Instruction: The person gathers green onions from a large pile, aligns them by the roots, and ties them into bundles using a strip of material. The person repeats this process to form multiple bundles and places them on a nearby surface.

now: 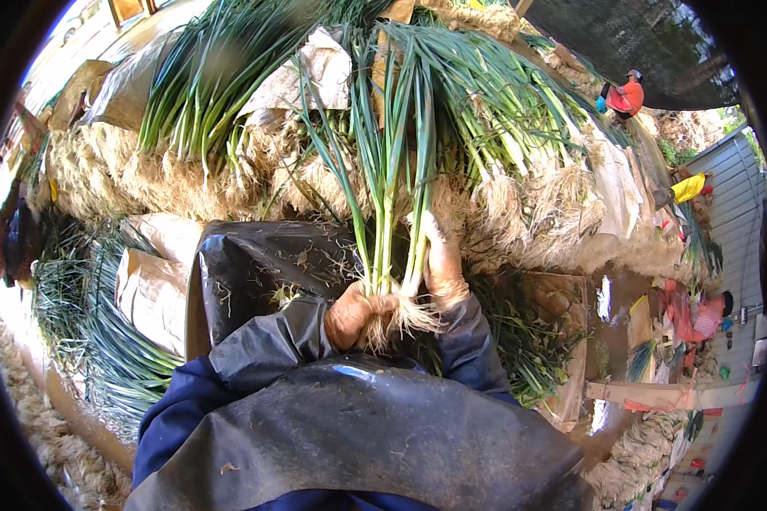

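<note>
Just above my lap, my left hand is closed around the lower white stems of several green onions. Their pale roots stick out below and beside the fingers, while the long green leaves point away from me. On the right side of the bunch, my right hand is wrapped against the stem of a green onion, thumb upward; its fingers are partly hidden. Beyond my hands lies a long pile of green onions, with roots toward me. A dark apron covers my lap.
A black plastic sheet drapes over something left of my hands. Farther left, more green onions lie beside a tan sack. Loose leaves are heaped at my right. A person in orange sits at the far right.
</note>
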Available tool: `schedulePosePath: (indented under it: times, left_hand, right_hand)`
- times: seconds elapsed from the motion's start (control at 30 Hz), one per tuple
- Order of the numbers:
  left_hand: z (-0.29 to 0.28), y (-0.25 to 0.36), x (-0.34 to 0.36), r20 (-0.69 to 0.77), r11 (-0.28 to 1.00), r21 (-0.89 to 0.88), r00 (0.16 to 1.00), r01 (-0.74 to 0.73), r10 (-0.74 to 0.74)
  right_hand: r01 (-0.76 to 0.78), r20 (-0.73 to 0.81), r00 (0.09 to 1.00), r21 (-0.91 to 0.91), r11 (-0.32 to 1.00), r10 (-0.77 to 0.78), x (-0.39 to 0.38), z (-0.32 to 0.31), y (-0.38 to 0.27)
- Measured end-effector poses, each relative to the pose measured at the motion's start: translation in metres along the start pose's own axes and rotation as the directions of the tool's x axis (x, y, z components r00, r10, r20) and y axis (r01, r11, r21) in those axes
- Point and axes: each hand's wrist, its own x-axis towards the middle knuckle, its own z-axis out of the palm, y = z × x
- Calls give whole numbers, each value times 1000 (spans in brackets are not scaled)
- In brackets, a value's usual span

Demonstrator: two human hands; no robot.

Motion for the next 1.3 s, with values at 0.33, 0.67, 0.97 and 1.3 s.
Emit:
schedulePosePath:
  times: [0.33,0.67,0.97,1.3]
  left_hand:
    - [-12,-15,13,-372,987,92,924,134,-90]
    - [-5,-5,9,-25,997,-80,1000,-6,4]
    - [-9,-9,7,-244,986,126,960,-112,140]
    - [-15,-3,5,-16,999,-39,1000,24,-24]
  right_hand:
    - [366,41,873,-714,597,-486,-37,10,36]
    - [-46,81,991,-546,837,107,-112,-88,57]
    - [492,329,866,-694,526,-376,-60,-6,22]
    - [-328,199,888,-357,875,414,-90,-72,67]
